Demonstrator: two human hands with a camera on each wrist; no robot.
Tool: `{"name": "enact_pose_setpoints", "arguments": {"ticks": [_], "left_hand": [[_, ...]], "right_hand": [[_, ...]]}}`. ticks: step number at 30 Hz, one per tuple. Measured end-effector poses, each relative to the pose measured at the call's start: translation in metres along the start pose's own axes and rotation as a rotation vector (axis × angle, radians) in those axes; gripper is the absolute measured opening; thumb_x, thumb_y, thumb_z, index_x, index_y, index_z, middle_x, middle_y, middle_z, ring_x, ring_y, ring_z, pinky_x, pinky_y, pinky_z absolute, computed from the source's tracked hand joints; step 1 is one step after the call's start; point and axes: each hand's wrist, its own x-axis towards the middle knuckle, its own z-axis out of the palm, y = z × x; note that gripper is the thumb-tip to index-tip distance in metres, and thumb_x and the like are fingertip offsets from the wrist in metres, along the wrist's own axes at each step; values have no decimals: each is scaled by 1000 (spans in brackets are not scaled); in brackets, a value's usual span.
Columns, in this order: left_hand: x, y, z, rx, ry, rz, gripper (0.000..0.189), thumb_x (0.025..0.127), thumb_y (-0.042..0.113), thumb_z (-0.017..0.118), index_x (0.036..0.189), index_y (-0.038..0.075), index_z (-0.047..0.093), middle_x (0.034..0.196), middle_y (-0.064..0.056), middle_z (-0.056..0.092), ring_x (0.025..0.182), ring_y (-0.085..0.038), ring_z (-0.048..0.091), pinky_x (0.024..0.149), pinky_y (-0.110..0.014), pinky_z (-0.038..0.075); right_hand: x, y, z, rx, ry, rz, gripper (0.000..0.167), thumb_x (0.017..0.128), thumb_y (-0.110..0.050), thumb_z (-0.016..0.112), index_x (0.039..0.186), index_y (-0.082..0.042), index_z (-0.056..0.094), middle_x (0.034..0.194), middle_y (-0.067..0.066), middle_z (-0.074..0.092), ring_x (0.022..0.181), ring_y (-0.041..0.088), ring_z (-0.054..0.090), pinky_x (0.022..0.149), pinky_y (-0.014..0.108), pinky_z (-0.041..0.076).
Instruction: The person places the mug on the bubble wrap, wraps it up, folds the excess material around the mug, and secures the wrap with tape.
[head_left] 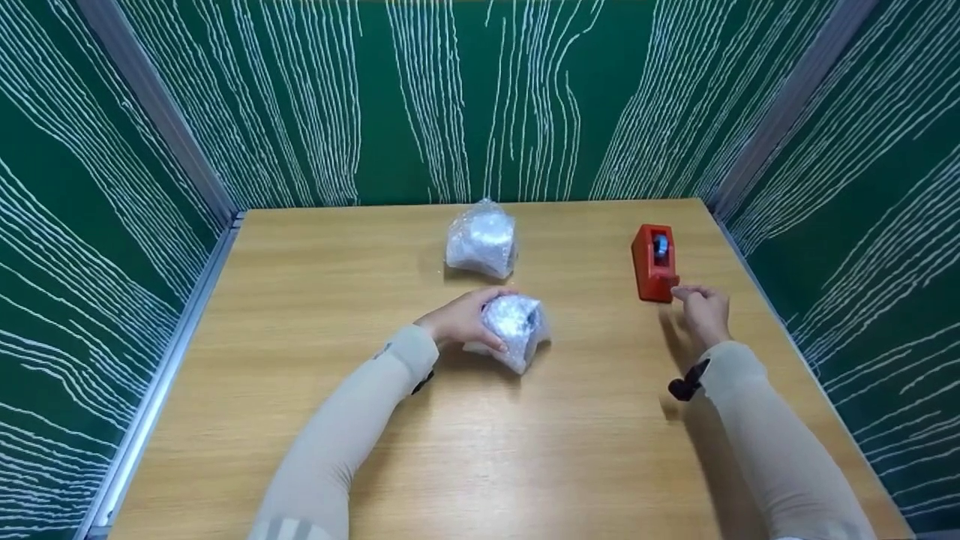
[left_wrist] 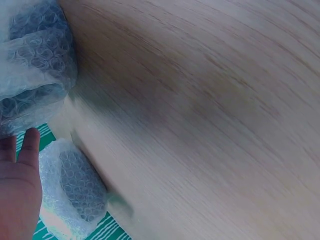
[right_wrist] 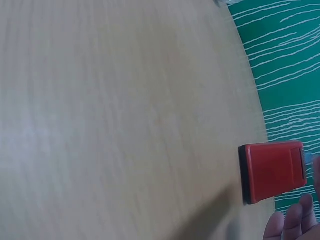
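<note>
My left hand (head_left: 469, 319) grips a bubble-wrapped bundle (head_left: 514, 322) near the middle of the table, thumb on the near side and fingers round the far side. In the left wrist view, the bubble wrap (left_wrist: 37, 60) shows loose folds above the fingers. To the right stands a red tape dispenser (head_left: 654, 262) with a roll of tape (head_left: 660, 247) in it. At its near, cutter end, my right hand (head_left: 705, 311) pinches the tape's end between thumb and forefinger, the other fingers curled. The right wrist view shows the dispenser's red side (right_wrist: 275, 170) beside those fingers.
A second bubble-wrapped bundle (head_left: 482, 240) sits behind the held one, toward the back edge. The wooden table (head_left: 337, 262) is bordered by green panels (head_left: 375, 97) with white lines at the back and sides, joined by grey metal posts (head_left: 161, 105).
</note>
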Motion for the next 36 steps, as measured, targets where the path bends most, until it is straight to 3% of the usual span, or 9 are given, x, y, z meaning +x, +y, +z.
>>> {"name": "enact_pose_setpoints", "arguments": {"ticks": [7, 13, 20, 25, 27, 30, 33, 36], "left_hand": [[1, -1, 0, 18, 3, 4, 106, 74, 6, 99, 164, 25, 47, 168, -2, 48, 151, -25, 47, 132, -48, 32], [0, 0, -1, 29, 4, -9, 106, 75, 8, 99, 164, 31, 47, 169, 0, 47, 153, -25, 45, 133, -49, 31], [0, -1, -1, 25, 9, -17, 107, 74, 10, 101, 163, 34, 47, 169, 2, 47, 152, -24, 46, 133, -49, 31], [0, -3, 0, 40, 6, -5, 107, 75, 10, 100, 164, 34, 46, 169, 2, 47, 153, -24, 46, 133, -49, 32], [1, -4, 0, 46, 7, -2, 107, 75, 10, 100, 164, 34, 46, 169, 3, 47, 152, -24, 46, 133, -49, 32], [1, -3, 0, 31, 3, 3, 105, 75, 9, 100, 163, 31, 48, 167, 2, 49, 151, -24, 47, 132, -49, 32], [1, -2, 0, -2, -1, -3, 104, 74, 7, 100, 162, 27, 49, 165, 2, 50, 150, -24, 47, 132, -50, 33], [1, -1, -1, -25, -3, -13, 104, 74, 6, 100, 162, 28, 49, 164, 2, 50, 150, -25, 46, 132, -50, 33]], "right_hand": [[-1, 7, -1, 27, -7, 24, 30, 107, -34, 61, 133, -18, 60, 168, 6, 38, 141, 21, 39, 122, 40, 40], [1, 11, 1, -11, 13, 20, 33, 106, -40, 63, 129, -17, 62, 132, 0, 51, 118, 18, 47, 103, 35, 44], [5, 12, 5, -36, 58, 45, 42, 104, -58, 66, 117, -18, 65, 110, -1, 54, 105, 18, 49, 94, 34, 39], [10, 12, 8, -37, 77, 64, 40, 103, -57, 67, 111, -18, 62, 116, 0, 55, 111, 19, 48, 99, 35, 39], [12, 12, 9, -43, 76, 64, 43, 104, -57, 66, 116, -16, 63, 123, 2, 56, 115, 20, 48, 101, 36, 39], [13, 11, 9, -65, 91, 62, 56, 102, -58, 68, 135, -13, 64, 128, 3, 58, 116, 20, 49, 103, 36, 45], [15, 10, 10, -82, 104, 88, 77, 100, -61, 70, 154, -9, 55, 130, 3, 58, 117, 20, 50, 104, 35, 46], [15, 8, 10, -89, 96, 137, 91, 98, -65, 69, 164, -8, 44, 132, 4, 56, 123, 21, 50, 105, 34, 42]]}}
